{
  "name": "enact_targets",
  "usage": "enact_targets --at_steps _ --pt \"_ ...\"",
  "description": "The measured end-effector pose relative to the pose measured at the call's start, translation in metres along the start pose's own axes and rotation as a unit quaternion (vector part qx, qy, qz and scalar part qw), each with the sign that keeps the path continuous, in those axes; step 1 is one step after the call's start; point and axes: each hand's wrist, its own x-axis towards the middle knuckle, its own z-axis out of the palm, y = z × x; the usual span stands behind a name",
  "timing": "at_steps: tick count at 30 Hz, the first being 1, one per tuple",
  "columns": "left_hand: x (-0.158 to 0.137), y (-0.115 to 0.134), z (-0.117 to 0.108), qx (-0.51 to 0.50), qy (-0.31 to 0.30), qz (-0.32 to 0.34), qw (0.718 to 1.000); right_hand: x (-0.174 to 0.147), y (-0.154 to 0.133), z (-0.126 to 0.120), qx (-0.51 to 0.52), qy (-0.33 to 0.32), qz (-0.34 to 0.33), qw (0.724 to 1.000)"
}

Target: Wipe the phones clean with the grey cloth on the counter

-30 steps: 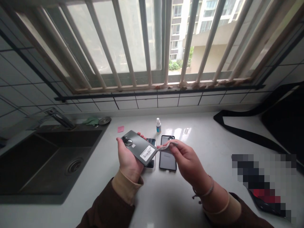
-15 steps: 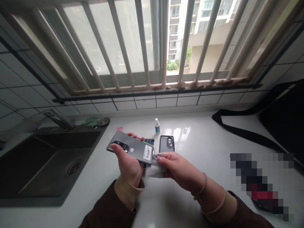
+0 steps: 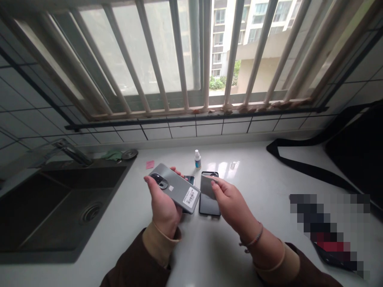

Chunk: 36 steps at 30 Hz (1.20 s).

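My left hand [image 3: 164,203] is wrapped around a grey smartphone [image 3: 179,187], its back facing up with the camera bump near my thumb and a white barcode label at the lower end. Pinched in my right hand [image 3: 230,199] is a small thin grey cloth [image 3: 208,185]. Below the cloth, a dark phone case [image 3: 209,211] with a camera cutout lies on the counter, partly covered. Another dark, glossy flat object [image 3: 190,179] shows in part behind the smartphone; the rest is hidden. A small white-capped bottle [image 3: 197,160] stands upright beyond my hands.
A pink sticky note [image 3: 150,164] lies on the white counter [image 3: 257,179]. At left is a dark sink [image 3: 104,191] with a faucet [image 3: 73,151], a green cloth [image 3: 113,155] and a strainer [image 3: 130,154]. A black bag [image 3: 356,147] with its strap lies at right, near a blurred-out object [image 3: 329,235].
My right hand has moved the grey cloth up and away from the smartphone's lower end, over the phone case. The smartphone has shifted slightly right and tilted more.
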Motion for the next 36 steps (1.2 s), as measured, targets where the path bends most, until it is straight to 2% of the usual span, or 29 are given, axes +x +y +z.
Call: enact_targets --at_steps 2,4,6,12,17,20,25,29,36 --pt "-0.004 -0.003 -0.002 0.033 -0.015 -0.007 0.999 -0.003 0.0 0.005 0.018 -0.059 0.005 0.998" --pt "-0.008 -0.007 -0.004 0.062 -0.035 0.002 0.997 -0.008 -0.001 0.009 0.003 -0.086 -0.009 0.996" --pt "-0.011 -0.011 -0.006 0.071 -0.056 0.005 0.996 -0.011 -0.004 0.012 -0.027 -0.085 -0.039 0.995" --pt "-0.018 -0.019 -0.012 0.075 -0.085 -0.043 0.993 -0.015 -0.007 0.01 -0.04 -0.072 -0.12 0.989" --pt "-0.021 -0.021 -0.015 0.111 -0.108 -0.045 0.987 -0.015 -0.006 0.009 -0.006 -0.053 -0.111 0.992" --pt "-0.022 -0.02 -0.012 0.086 -0.134 -0.092 0.983 -0.015 -0.006 0.008 0.003 -0.044 -0.097 0.994" --pt "-0.026 -0.015 0.001 0.007 -0.146 -0.231 0.962 -0.011 -0.006 0.006 0.034 0.001 -0.066 0.997" --pt "-0.03 -0.012 0.007 0.002 -0.133 -0.264 0.955 -0.008 -0.004 0.006 0.044 0.0 -0.059 0.997" --pt "-0.031 -0.016 0.003 -0.005 -0.137 -0.301 0.944 -0.01 -0.004 0.006 -0.012 -0.015 -0.091 0.996"
